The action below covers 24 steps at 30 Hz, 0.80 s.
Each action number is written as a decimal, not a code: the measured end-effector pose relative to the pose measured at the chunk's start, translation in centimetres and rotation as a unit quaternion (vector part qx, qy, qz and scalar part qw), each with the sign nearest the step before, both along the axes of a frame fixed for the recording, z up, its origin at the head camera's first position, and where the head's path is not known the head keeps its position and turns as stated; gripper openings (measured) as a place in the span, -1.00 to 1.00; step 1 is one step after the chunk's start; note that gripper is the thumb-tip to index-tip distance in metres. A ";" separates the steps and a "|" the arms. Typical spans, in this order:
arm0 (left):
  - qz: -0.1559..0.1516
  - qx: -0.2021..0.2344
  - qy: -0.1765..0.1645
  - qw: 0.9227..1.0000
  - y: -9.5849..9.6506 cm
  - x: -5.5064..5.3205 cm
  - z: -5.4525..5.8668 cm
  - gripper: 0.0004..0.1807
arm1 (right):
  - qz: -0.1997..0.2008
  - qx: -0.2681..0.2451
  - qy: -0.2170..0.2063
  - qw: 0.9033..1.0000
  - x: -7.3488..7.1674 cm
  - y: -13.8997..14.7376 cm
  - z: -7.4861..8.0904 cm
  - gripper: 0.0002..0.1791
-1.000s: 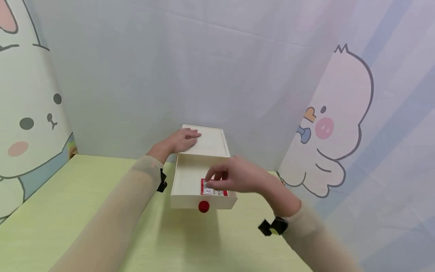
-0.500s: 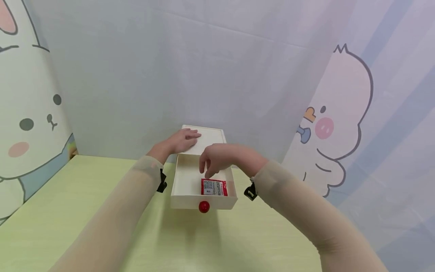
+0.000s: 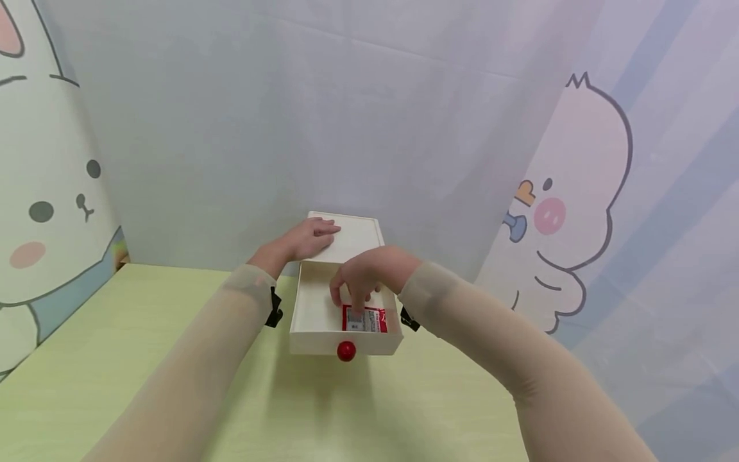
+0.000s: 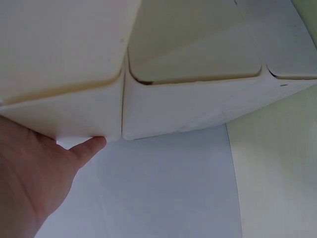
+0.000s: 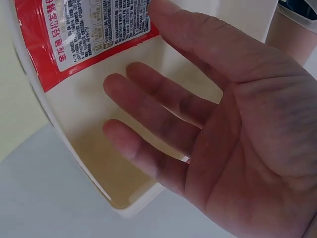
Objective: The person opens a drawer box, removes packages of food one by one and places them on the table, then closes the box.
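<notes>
A white drawer (image 3: 323,343) with a red round knob (image 3: 346,351) stands pulled out of a small white cabinet (image 3: 359,232). Flat near the drawer's front right lies a red and white printed packet (image 3: 372,321). My left hand (image 3: 306,239) rests on the cabinet top with its fingers spread; its thumb (image 4: 89,150) shows below the edge in the left wrist view. Inside the drawer, my right hand (image 3: 366,273) reaches down over the packet. In the right wrist view its thumb tip is right at the packet's edge, while the other fingers (image 5: 148,114) are loosely bent and apart from it.
The cabinet stands on a pale green tabletop (image 3: 173,308), close against a grey-blue curtain (image 3: 288,128) behind. Cartoon figures are printed at the left and right. Black wrist cameras (image 3: 274,308) sit on both sleeves.
My right hand lifted off the packet, turned with the forearm swinging inward, then came down over it again. The packet has stayed in place, and my left hand has kept still.
</notes>
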<state>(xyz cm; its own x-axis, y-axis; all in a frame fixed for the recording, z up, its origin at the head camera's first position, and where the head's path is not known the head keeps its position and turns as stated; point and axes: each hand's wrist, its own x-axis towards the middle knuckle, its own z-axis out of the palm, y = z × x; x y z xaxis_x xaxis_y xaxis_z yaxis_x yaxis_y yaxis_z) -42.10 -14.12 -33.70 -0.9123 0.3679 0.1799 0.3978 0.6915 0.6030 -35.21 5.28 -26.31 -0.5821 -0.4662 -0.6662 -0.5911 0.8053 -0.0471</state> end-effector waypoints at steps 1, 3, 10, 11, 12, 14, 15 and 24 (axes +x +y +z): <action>0.000 -0.001 0.000 1.000 0.0 0.0 0.0 -0.40 | 0.001 0.004 -0.003 1.000 0.0 -0.1 0.0 -0.61; 0.001 -0.003 -0.003 1.000 0.0 0.1 0.1 -0.40 | 0.008 0.013 -0.003 1.000 0.2 -0.2 -0.1 -0.59; 0.000 -0.001 -0.001 1.000 0.0 0.4 0.3 -0.42 | 0.023 0.033 -0.006 0.999 0.2 -0.6 -0.4 -0.72; -0.001 -0.001 0.000 1.000 0.0 0.4 0.3 -0.42 | 0.025 0.035 -0.006 0.999 0.3 -0.7 -0.4 -0.73; -0.001 0.000 0.001 1.000 0.0 0.3 0.3 -0.41 | 0.026 0.036 -0.005 0.999 0.3 -0.7 -0.4 -0.73; -0.002 0.002 0.002 1.000 0.0 0.2 0.2 -0.42 | 0.021 0.037 -0.001 0.999 0.4 -0.7 -0.3 -0.75; -0.002 0.003 0.000 1.000 0.0 0.2 0.2 -0.41 | 0.020 0.038 0.002 0.999 0.4 -0.7 -0.3 -0.76; 0.004 -0.002 -0.005 1.000 0.0 0.2 0.1 -0.40 | 0.013 0.009 0.010 1.000 0.5 0.2 0.5 -0.87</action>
